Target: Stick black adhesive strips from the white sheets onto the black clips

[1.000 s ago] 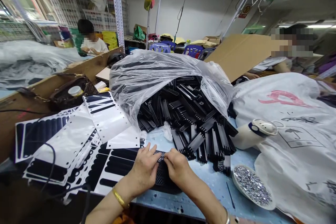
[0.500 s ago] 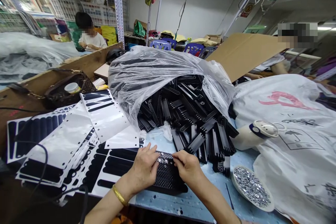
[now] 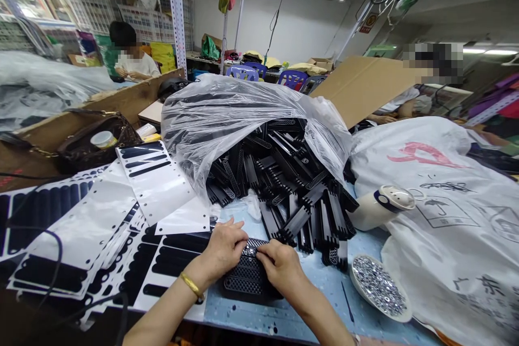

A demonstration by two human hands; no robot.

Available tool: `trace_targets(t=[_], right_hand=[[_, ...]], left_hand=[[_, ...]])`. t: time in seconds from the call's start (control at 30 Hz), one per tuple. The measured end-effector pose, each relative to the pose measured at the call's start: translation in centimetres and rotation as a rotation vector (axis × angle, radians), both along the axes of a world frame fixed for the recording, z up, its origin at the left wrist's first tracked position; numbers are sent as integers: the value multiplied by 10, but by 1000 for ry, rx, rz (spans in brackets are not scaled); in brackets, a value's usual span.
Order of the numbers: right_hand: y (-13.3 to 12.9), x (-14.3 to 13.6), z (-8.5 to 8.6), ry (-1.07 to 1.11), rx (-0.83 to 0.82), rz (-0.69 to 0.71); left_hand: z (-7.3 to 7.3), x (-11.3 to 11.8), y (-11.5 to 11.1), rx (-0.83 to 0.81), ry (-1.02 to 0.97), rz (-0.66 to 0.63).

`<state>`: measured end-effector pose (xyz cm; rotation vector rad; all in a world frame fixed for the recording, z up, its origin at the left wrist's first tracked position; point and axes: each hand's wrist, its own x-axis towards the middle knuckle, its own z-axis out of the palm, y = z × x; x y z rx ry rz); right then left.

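Observation:
A block of black plastic strips (image 3: 243, 284) with a diamond-patterned top lies at the table's front edge. Small shiny metal pieces (image 3: 250, 252), nut-like in look, sit on its upper strips. My left hand (image 3: 224, 247) rests at the left end of that row, thumb and forefinger drawn together; whatever they pinch is hidden. From the right, my right hand (image 3: 281, 265) is closed in a pinch over the same row, its fingertips by the metal pieces. A white bowl (image 3: 407, 314) full of similar metal pieces (image 3: 377, 284) stands to the right.
Behind the block, black plastic parts (image 3: 279, 167) spill from a clear plastic bag (image 3: 227, 102). White sheets with black strips (image 3: 150, 189) cover the left. A white bottle (image 3: 368, 210) and a large white sack (image 3: 430, 173) stand right; a thin dark rod (image 3: 347, 301) lies nearby. Two people sit farther back.
The view has shifted slightly right. Both hands stay over the block, and my left thumb has moved up toward the metal pieces. The block now sits at a different angle.

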<state>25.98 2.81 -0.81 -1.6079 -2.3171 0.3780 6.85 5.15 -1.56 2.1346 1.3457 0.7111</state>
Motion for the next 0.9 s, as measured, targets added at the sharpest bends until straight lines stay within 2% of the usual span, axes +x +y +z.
trace_targets(t=[0.2, 0.37, 0.53, 0.6, 0.73, 0.9], right_hand=[[8, 8, -2, -1, 20, -54], [15, 17, -2, -12, 47, -65], [1, 27, 1, 11, 115, -83], [-10, 32, 2, 2, 137, -39], [-26, 36, -3, -161, 211, 111], [-24, 29, -8, -426, 244, 138]], left_hand=[[2, 0, 0, -26, -91, 3], [-5, -8, -1, 28, -102, 15], [-12, -13, -7, 114, -77, 21], [-13, -16, -11, 179, -48, 33], [-14, -25, -23, 282, 75, 59], [-10, -27, -32, 276, 244, -41]])
